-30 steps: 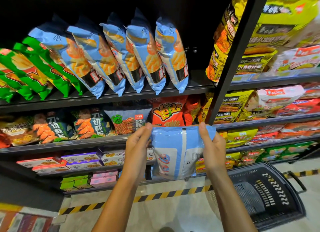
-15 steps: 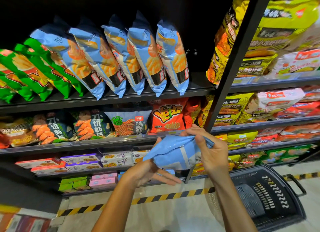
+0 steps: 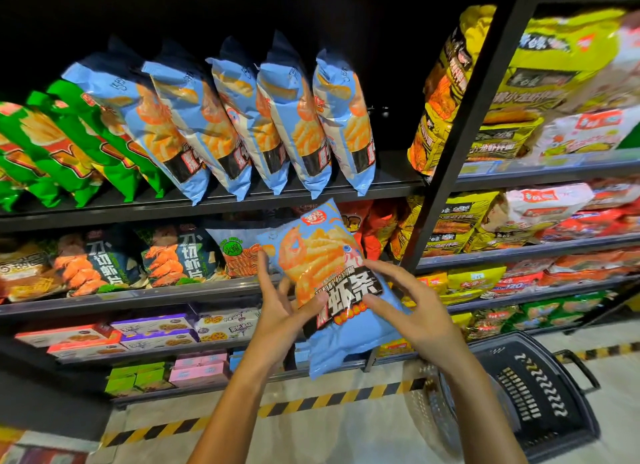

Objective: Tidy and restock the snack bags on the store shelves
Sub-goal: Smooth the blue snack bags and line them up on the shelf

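I hold a light blue snack bag [image 3: 332, 276] in front of the shelves, its printed front facing me and tilted to the left. My left hand [image 3: 282, 311] grips its left edge, thumb across the front. My right hand [image 3: 412, 307] holds the right side with fingers spread over the front. Above it, a row of several matching blue bags [image 3: 242, 117] leans on the top shelf [image 3: 214, 204], with open shelf space to the right of the last bag.
Green bags [image 3: 62, 145] lean at the left of the top shelf. Lower shelves hold assorted snack bags and boxes. A black upright post [image 3: 460, 145] divides off the right bay of yellow packs. A black shopping basket [image 3: 533, 394] sits on the floor at right.
The bag has been flipped from its back side to its printed front. My left hand went from under the bag to gripping its left edge.
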A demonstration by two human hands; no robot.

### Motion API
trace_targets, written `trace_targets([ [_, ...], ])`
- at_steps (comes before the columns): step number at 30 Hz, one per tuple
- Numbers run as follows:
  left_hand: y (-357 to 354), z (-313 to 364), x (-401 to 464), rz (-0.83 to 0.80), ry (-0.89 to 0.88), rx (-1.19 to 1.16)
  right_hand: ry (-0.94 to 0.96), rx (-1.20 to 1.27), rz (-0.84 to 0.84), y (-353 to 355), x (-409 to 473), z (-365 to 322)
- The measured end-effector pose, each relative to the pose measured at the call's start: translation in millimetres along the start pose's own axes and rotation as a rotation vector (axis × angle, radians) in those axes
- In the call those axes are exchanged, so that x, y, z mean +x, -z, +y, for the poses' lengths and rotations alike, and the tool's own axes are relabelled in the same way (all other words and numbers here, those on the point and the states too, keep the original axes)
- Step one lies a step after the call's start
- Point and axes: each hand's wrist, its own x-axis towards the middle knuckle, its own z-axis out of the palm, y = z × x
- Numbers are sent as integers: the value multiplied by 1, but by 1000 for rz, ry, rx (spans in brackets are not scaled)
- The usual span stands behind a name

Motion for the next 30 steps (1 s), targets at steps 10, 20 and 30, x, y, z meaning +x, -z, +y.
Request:
trace_targets([
  [10,-1,42,3,-53,-178,-28,114,-205,289,-24,17,-23],
  [20,-40,83,42,-10,-460,23,257,-78,645,-52,31,-88],
  [30,-98,106,81,-274,-776,448,236,182,710,5,87,-99],
])
